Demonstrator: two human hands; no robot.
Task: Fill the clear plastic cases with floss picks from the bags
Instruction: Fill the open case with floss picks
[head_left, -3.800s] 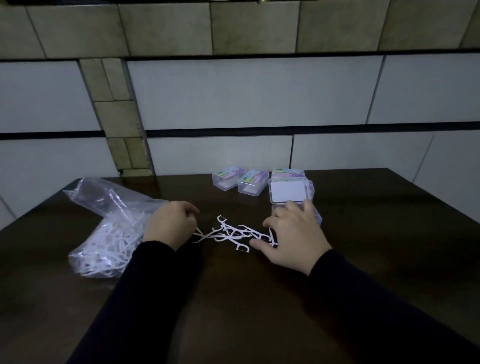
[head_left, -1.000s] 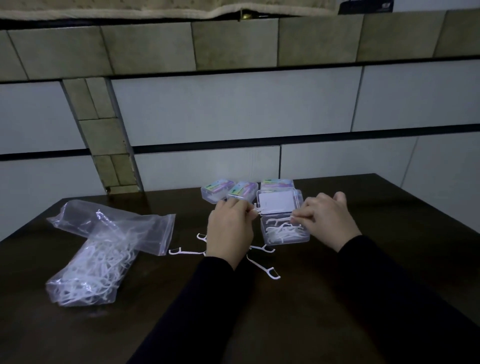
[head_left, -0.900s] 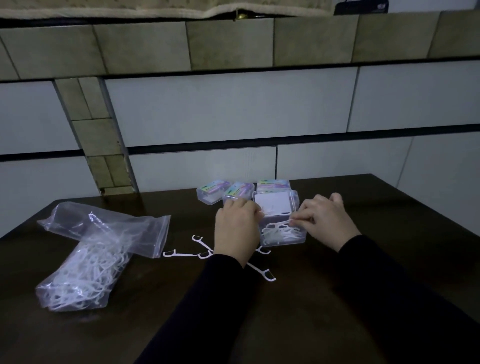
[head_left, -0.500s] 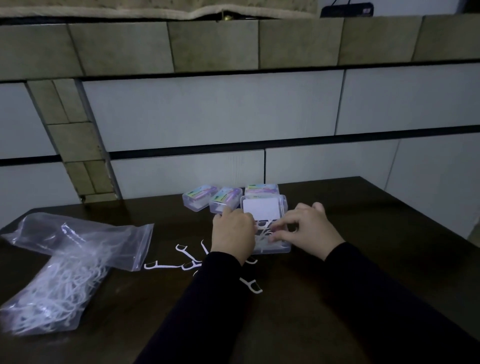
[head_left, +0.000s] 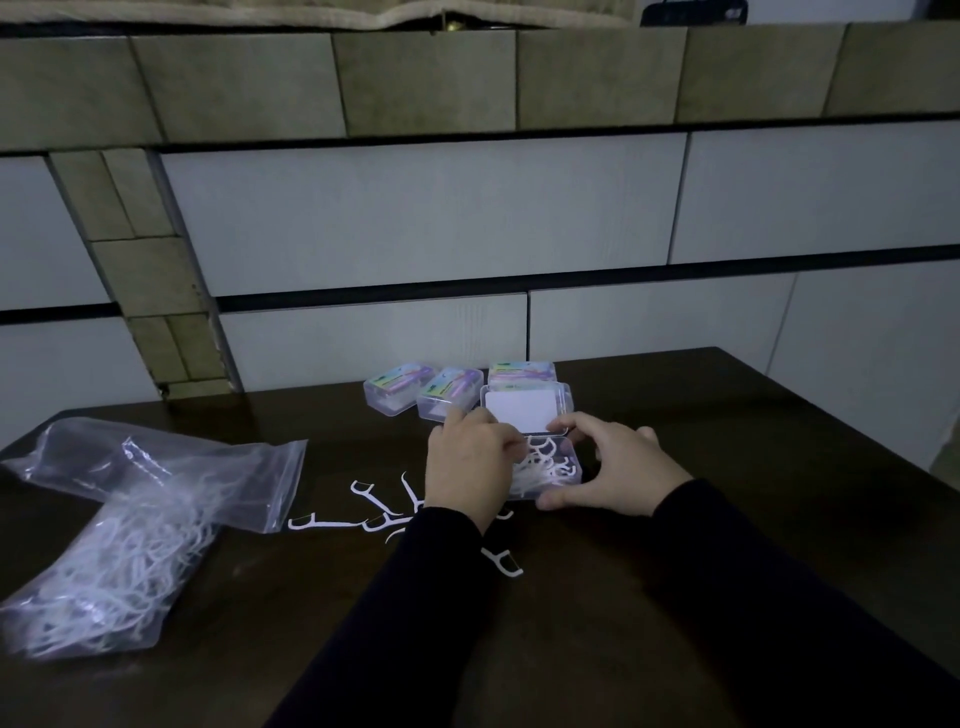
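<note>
Cupping the open case (head_left: 558, 470) at mid-table, our right hand (head_left: 615, 475) curls round its near right corner; our left hand (head_left: 470, 475) pinches picks (head_left: 540, 462) inside. Loose picks (head_left: 363, 512) left of it, bags (head_left: 130, 519) farther left.

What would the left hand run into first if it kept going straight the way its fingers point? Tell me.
The left hand points away and slightly right, over the open case. Going straight on, it would likely meet the raised lid first; depth is unclear, so it may brush the closed case behind.
</note>
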